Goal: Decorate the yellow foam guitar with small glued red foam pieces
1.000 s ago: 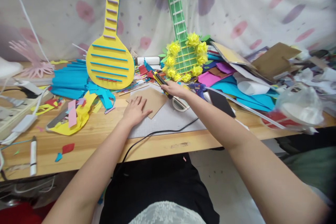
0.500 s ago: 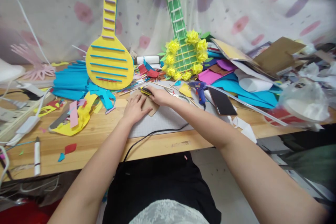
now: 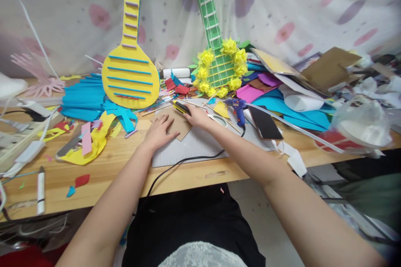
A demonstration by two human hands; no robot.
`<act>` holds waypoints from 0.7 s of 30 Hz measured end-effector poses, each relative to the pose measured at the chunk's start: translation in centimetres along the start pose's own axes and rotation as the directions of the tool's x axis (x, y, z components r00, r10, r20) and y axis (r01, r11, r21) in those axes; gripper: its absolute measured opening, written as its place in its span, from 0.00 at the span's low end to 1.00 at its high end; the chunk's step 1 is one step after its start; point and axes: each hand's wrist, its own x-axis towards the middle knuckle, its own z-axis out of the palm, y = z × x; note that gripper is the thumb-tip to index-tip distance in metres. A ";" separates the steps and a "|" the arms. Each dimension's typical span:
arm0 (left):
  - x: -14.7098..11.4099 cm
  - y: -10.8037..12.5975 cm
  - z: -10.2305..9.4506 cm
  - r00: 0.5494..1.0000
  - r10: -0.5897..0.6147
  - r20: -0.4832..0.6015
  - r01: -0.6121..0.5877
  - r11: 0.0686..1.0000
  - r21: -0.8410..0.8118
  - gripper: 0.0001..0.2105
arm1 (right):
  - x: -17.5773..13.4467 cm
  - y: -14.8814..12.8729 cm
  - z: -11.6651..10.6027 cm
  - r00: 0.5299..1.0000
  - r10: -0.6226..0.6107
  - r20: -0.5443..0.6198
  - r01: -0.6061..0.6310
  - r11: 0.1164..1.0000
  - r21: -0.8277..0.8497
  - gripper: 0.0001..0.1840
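Note:
A piece of brown cardboard (image 3: 179, 126) lies on a grey board (image 3: 194, 148) in front of me. My left hand (image 3: 158, 132) rests flat on its left part with the fingers spread. In my right hand (image 3: 197, 116) is a yellow and black utility knife (image 3: 181, 107), its tip pointing left above the far edge of the cardboard. Whether the blade touches the cardboard I cannot tell. Just right of that hand lie scissors (image 3: 219, 120), partly hidden by my wrist, and a blue glue gun (image 3: 238, 112).
A yellow paper guitar (image 3: 130, 77) and a green one with yellow flowers (image 3: 216, 64) lean at the back. A phone (image 3: 265, 122) lies to the right, before piled paper. A black cord (image 3: 184, 158) crosses the board's front. Yellow scraps (image 3: 94, 150) and a marker (image 3: 41, 192) lie left.
My right hand has moved a little to the right with the utility knife, away from my left hand, baring more of the cardboard. The left hand stays on the cardboard.

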 end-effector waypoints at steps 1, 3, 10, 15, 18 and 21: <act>0.0 -0.1 -0.1 1.000 0.010 0.006 -0.010 1.000 -0.015 0.33 | -0.2 0.3 0.0 0.999 0.043 -0.021 -0.042 0.998 0.045 0.23; 0.0 -0.3 -0.3 0.999 0.033 0.024 -0.031 0.998 -0.050 0.33 | -0.4 1.0 0.2 0.988 0.146 -0.058 -0.137 0.980 0.147 0.21; 0.1 -1.1 -1.1 0.996 0.082 0.045 -0.075 0.987 -0.146 0.32 | -1.1 1.9 2.0 0.926 0.361 -0.112 -0.267 0.833 0.484 0.17; 0.3 -1.5 -0.7 0.995 0.077 -0.057 -0.087 0.978 -0.191 0.27 | -1.8 1.9 2.2 0.925 0.349 -0.149 -0.250 0.856 0.453 0.16; 0.8 -1.7 -0.7 0.963 -0.053 -0.266 0.000 0.980 -0.197 0.21 | -2.1 1.8 2.0 0.922 0.364 -0.130 -0.266 0.842 0.470 0.16; 1.6 -2.2 -1.2 0.904 -0.184 -0.386 0.117 0.975 -0.190 0.18 | -2.4 1.8 1.8 0.919 0.383 -0.093 -0.288 0.815 0.503 0.16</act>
